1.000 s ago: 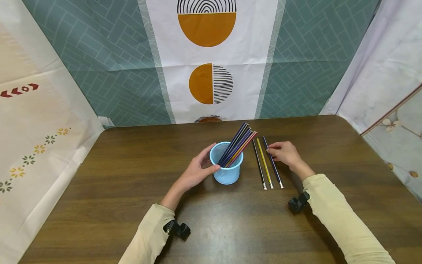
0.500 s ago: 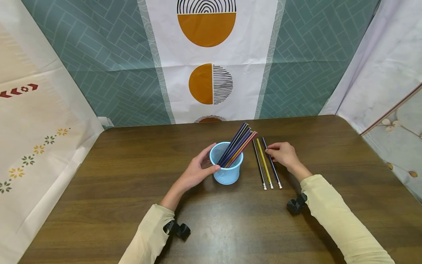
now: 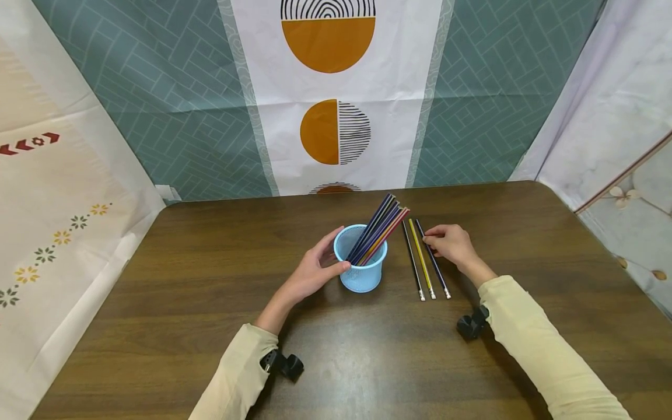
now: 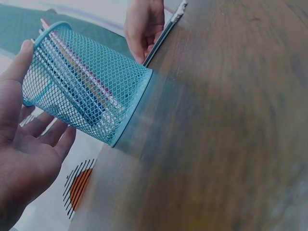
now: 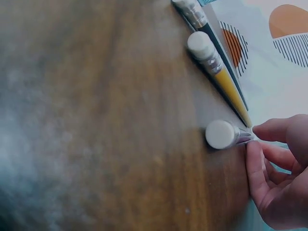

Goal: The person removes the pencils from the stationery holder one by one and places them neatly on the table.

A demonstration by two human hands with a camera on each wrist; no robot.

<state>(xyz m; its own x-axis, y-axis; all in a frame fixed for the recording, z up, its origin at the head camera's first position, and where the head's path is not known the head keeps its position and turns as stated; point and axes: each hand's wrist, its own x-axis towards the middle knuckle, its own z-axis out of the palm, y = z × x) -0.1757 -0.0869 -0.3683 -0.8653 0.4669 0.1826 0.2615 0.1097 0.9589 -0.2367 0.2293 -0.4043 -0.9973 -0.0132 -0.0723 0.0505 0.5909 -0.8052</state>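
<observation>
My left hand grips a light blue mesh pencil cup, thumb at the near rim and fingers round its left side. The cup stands on the table, and several pencils lean to the right inside it. Right of the cup, my right hand pinches a dark blue pencil near its upper part. That pencil lies beside a yellow pencil and a black pencil, roughly parallel. In the right wrist view, its white eraser points at the camera, and the fingertips meet behind it.
The brown wooden table extends on all sides of the cup. A patterned cloth hangs behind its far edge. Pale cloths hang at left and right. A black wrist camera sits on the left sleeve.
My right hand has shifted slightly left, and the upper end of the dark blue pencil has moved left towards the yellow one. My left hand and the cup stay in place.
</observation>
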